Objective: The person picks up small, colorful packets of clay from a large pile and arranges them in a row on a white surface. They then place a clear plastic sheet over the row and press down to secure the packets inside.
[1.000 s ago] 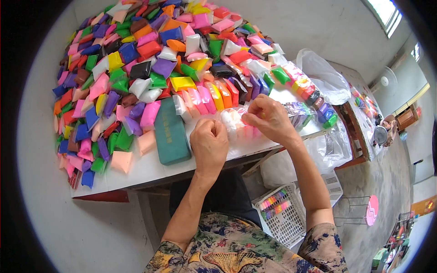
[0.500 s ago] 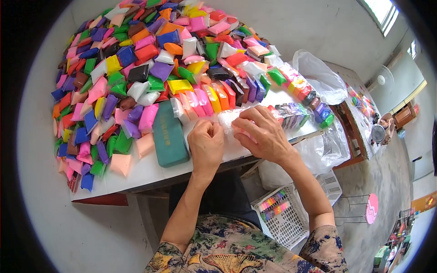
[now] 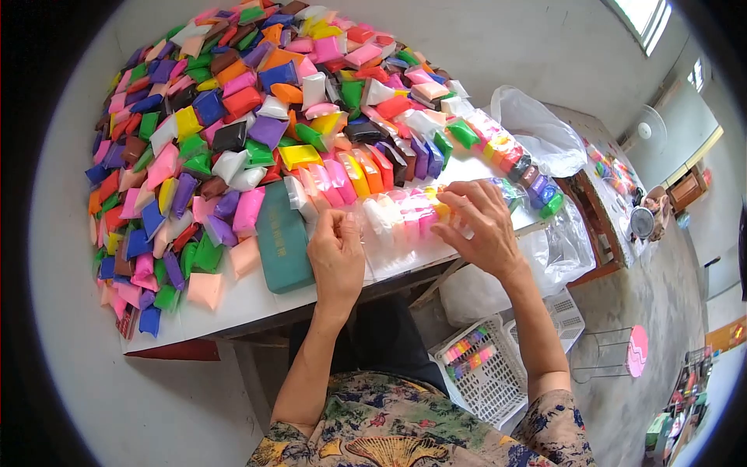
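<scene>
A row of small colored packets (image 3: 405,216), white, pink and yellow among them, lies in a clear plastic bag (image 3: 366,245) along the table's front edge. My left hand (image 3: 338,253) is closed in a pinch at the bag's left end. Around the right part of the row, my right hand (image 3: 484,229) curves its thumb and fingers, hiding some packets. A green box (image 3: 284,241) lies just left of my left hand. Behind the bag stands a second row of upright packets (image 3: 358,175), from pale peach to green.
A large heap of colored packets (image 3: 194,148) covers the table's left and back. Another packet row (image 3: 517,159) runs along the right side, beside clear plastic bags (image 3: 537,128). Below right, a white basket (image 3: 486,381) holds bagged packets. A pink-topped stool (image 3: 637,350) stands farther right.
My right hand has slid right along the bagged row, uncovering its pink and yellow packets. My left hand has moved slightly left and stays pinched.
</scene>
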`<move>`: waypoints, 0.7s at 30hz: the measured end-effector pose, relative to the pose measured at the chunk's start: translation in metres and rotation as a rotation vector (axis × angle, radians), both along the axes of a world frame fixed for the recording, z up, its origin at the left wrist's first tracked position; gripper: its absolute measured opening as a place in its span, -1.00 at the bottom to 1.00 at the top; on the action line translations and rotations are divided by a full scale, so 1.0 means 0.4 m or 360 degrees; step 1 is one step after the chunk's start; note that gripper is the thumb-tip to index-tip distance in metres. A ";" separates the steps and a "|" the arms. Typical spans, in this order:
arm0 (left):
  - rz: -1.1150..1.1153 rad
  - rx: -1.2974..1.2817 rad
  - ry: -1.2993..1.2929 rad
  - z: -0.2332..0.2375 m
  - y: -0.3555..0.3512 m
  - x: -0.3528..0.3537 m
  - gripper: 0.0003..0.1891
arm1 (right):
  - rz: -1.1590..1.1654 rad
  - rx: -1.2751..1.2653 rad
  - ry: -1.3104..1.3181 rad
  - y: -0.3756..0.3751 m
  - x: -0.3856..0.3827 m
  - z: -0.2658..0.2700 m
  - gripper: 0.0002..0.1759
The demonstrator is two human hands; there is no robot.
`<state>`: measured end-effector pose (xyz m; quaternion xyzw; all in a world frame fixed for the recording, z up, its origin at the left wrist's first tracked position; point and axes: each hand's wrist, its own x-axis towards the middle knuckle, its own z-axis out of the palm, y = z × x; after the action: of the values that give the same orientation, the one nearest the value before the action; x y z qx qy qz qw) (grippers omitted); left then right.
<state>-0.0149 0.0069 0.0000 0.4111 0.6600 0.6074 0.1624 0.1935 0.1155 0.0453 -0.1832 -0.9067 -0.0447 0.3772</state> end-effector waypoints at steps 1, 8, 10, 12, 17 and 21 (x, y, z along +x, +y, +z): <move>0.0116 0.0119 0.0230 -0.006 -0.003 0.007 -0.81 | 0.0030 0.0014 0.0008 -0.008 -0.010 0.001 -0.54; 0.0176 0.0401 0.1490 0.043 -0.049 0.102 -0.50 | 0.0177 -0.0046 0.0022 -0.024 -0.053 -0.017 -0.55; -0.0124 0.0316 0.1521 0.043 -0.024 0.107 -0.49 | 0.0185 -0.0014 0.0010 -0.025 -0.059 -0.027 -0.54; -0.0097 0.0294 0.1533 0.003 0.005 0.101 -0.49 | 0.0175 0.0015 -0.0015 -0.027 -0.061 -0.034 -0.55; -0.0121 0.0253 0.1593 -0.002 0.003 0.080 -0.57 | 0.0108 0.0054 0.0032 -0.002 -0.023 -0.047 -0.64; -0.0174 0.0213 0.1574 -0.003 0.001 0.070 -0.49 | -0.0032 0.0039 0.0012 0.038 0.057 -0.032 -0.67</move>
<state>0.0131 0.0071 -0.0012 0.6933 0.5951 0.3714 -0.1651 0.2162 0.1306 0.0323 -0.1879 -0.9028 -0.0589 0.3824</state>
